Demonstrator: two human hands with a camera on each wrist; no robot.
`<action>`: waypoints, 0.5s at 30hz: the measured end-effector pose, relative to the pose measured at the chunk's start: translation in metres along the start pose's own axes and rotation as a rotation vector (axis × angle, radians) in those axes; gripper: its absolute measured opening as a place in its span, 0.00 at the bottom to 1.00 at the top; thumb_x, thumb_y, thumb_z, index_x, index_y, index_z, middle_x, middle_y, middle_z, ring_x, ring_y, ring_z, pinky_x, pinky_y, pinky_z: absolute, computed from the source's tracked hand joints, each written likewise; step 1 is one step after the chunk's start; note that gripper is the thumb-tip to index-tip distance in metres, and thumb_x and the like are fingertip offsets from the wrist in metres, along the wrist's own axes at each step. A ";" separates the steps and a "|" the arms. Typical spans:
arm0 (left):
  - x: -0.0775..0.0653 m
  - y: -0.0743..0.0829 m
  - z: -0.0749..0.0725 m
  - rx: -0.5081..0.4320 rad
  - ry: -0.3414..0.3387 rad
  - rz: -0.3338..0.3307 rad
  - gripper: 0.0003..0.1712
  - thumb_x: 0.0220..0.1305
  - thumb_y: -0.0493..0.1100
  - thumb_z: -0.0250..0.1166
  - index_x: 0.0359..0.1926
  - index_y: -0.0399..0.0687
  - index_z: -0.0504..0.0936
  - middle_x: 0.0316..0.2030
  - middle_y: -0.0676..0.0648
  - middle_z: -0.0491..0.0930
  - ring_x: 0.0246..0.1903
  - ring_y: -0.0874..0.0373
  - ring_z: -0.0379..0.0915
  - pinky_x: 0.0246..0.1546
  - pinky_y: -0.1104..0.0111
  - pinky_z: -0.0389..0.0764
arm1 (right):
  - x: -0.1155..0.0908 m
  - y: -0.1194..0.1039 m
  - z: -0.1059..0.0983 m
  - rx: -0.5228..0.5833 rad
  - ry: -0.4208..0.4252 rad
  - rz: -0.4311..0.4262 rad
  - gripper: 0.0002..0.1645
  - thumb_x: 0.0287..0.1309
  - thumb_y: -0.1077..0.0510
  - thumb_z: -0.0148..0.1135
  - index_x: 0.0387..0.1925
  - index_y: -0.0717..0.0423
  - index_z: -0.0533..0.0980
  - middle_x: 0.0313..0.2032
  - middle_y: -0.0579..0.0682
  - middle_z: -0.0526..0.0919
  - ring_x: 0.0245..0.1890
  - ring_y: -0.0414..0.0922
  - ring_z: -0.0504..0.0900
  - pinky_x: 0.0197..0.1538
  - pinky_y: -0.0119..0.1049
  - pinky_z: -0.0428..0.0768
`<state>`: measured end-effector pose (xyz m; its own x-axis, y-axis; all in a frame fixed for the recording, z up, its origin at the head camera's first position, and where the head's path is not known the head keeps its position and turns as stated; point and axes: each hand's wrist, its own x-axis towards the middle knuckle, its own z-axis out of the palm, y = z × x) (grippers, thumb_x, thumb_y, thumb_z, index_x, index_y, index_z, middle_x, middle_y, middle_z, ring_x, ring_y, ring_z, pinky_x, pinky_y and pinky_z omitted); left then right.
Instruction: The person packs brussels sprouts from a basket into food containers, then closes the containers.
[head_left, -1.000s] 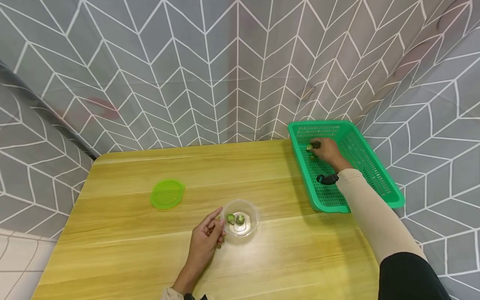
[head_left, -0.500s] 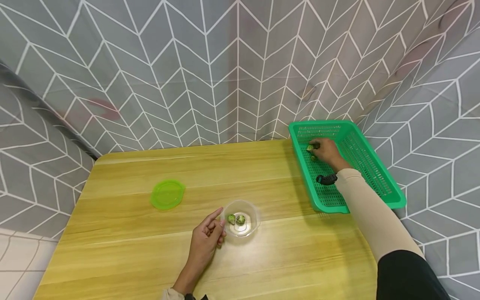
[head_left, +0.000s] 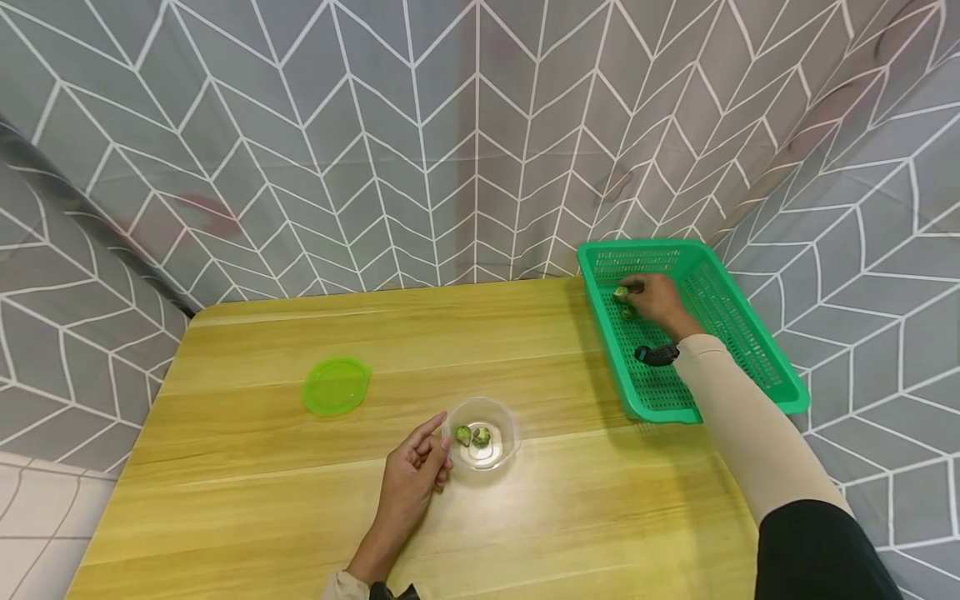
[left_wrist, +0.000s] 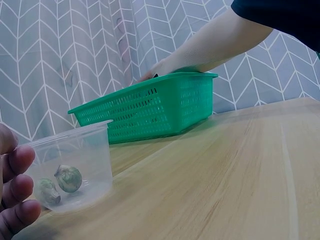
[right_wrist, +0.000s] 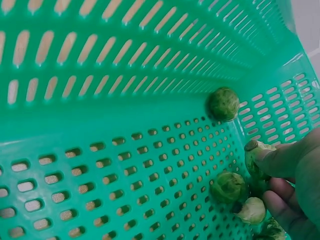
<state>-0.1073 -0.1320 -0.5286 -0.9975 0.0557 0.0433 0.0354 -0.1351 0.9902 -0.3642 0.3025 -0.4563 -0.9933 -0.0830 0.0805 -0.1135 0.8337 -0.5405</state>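
In the head view my left hand [head_left: 411,479] holds the left side of a clear plastic container [head_left: 504,429], thumb and forefinger at its rim. Two green Brussels sprouts [head_left: 482,437] lie in the container; the left wrist view shows them on its floor through the wall. My right hand [head_left: 654,300] reaches down into the green plastic basket [head_left: 628,392]. Seen from the right wrist, its thumb and fingers pinch a Brussels sprout [right_wrist: 248,158]. Several loose sprouts [right_wrist: 230,186] lie beneath and beside the fingers, and one sprout [right_wrist: 223,104] sits near the basket's corner.
A bright green lid [head_left: 336,387] lies flat on the wooden table [head_left: 247,467], left of the container. The basket stands at the table's right back, close to a grey patterned curtain [head_left: 420,150]. Its slotted walls rise around the right hand.
My right hand shifts very slightly in the basket, its fingers staying at the sprouts. The left hand and the container stay where they were.
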 end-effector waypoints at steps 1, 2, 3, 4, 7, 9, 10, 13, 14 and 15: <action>0.000 0.000 0.000 -0.001 -0.003 0.003 0.28 0.72 0.43 0.64 0.69 0.39 0.72 0.26 0.43 0.80 0.20 0.62 0.72 0.18 0.72 0.78 | -0.001 0.000 -0.001 0.001 0.004 0.005 0.19 0.66 0.61 0.65 0.55 0.67 0.80 0.47 0.68 0.83 0.48 0.63 0.80 0.50 0.57 0.78; 0.000 0.000 0.001 0.001 -0.008 0.007 0.28 0.72 0.43 0.64 0.69 0.39 0.72 0.26 0.43 0.80 0.20 0.63 0.72 0.18 0.72 0.78 | -0.003 -0.001 -0.002 0.002 0.005 0.010 0.19 0.66 0.61 0.65 0.56 0.67 0.80 0.48 0.68 0.83 0.49 0.63 0.80 0.50 0.57 0.78; 0.000 0.000 0.001 0.000 -0.011 0.008 0.28 0.72 0.43 0.64 0.69 0.39 0.72 0.26 0.42 0.80 0.20 0.63 0.72 0.18 0.72 0.78 | -0.004 -0.002 -0.004 0.005 0.007 0.016 0.20 0.66 0.60 0.65 0.56 0.66 0.80 0.48 0.68 0.83 0.49 0.62 0.81 0.51 0.56 0.78; 0.000 0.000 0.001 0.000 -0.014 0.008 0.28 0.72 0.43 0.64 0.69 0.39 0.72 0.26 0.42 0.80 0.20 0.63 0.72 0.18 0.72 0.78 | -0.006 -0.003 -0.005 0.008 0.007 0.022 0.20 0.66 0.60 0.65 0.56 0.66 0.80 0.49 0.68 0.83 0.50 0.62 0.80 0.51 0.56 0.78; 0.000 -0.001 0.000 0.003 -0.022 0.010 0.27 0.73 0.42 0.63 0.69 0.38 0.72 0.26 0.42 0.80 0.20 0.63 0.72 0.18 0.72 0.78 | -0.011 -0.005 -0.008 0.025 -0.003 0.044 0.21 0.67 0.58 0.65 0.58 0.64 0.79 0.51 0.68 0.83 0.51 0.62 0.80 0.50 0.55 0.79; 0.000 -0.001 0.000 0.000 -0.021 0.008 0.27 0.72 0.41 0.63 0.69 0.39 0.72 0.26 0.42 0.80 0.20 0.63 0.72 0.17 0.72 0.78 | -0.015 -0.006 -0.011 0.041 -0.011 0.048 0.22 0.68 0.58 0.64 0.59 0.64 0.78 0.52 0.68 0.82 0.52 0.62 0.80 0.50 0.55 0.79; 0.000 -0.001 0.000 0.000 -0.018 0.007 0.27 0.72 0.41 0.64 0.69 0.39 0.72 0.26 0.42 0.80 0.20 0.63 0.72 0.17 0.72 0.78 | -0.016 -0.007 -0.013 0.044 -0.010 0.045 0.22 0.68 0.58 0.64 0.60 0.64 0.78 0.52 0.68 0.82 0.52 0.62 0.80 0.50 0.55 0.79; 0.000 0.000 -0.001 -0.004 -0.010 0.003 0.27 0.72 0.42 0.64 0.68 0.42 0.73 0.26 0.42 0.80 0.20 0.62 0.72 0.17 0.72 0.78 | -0.021 -0.009 -0.016 0.069 -0.012 0.046 0.22 0.68 0.59 0.64 0.61 0.63 0.78 0.52 0.68 0.82 0.51 0.61 0.80 0.48 0.54 0.80; 0.000 0.001 -0.001 -0.006 -0.007 0.001 0.27 0.72 0.42 0.64 0.68 0.42 0.73 0.26 0.42 0.80 0.20 0.62 0.72 0.17 0.72 0.78 | -0.023 -0.009 -0.017 0.073 -0.014 0.045 0.22 0.69 0.59 0.64 0.61 0.63 0.78 0.52 0.68 0.82 0.51 0.61 0.80 0.47 0.53 0.80; 0.001 0.001 -0.001 -0.007 -0.006 0.000 0.26 0.72 0.41 0.64 0.68 0.42 0.73 0.26 0.41 0.80 0.20 0.62 0.72 0.17 0.72 0.77 | -0.024 -0.010 -0.018 0.080 -0.015 0.049 0.22 0.69 0.58 0.64 0.61 0.62 0.77 0.52 0.67 0.81 0.51 0.60 0.80 0.46 0.52 0.80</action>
<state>-0.1081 -0.1334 -0.5281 -0.9971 0.0618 0.0440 0.0349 -0.1418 0.9893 -0.3387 0.3064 -0.4375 -0.9978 -0.0519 0.0403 -0.0658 0.7909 -0.6084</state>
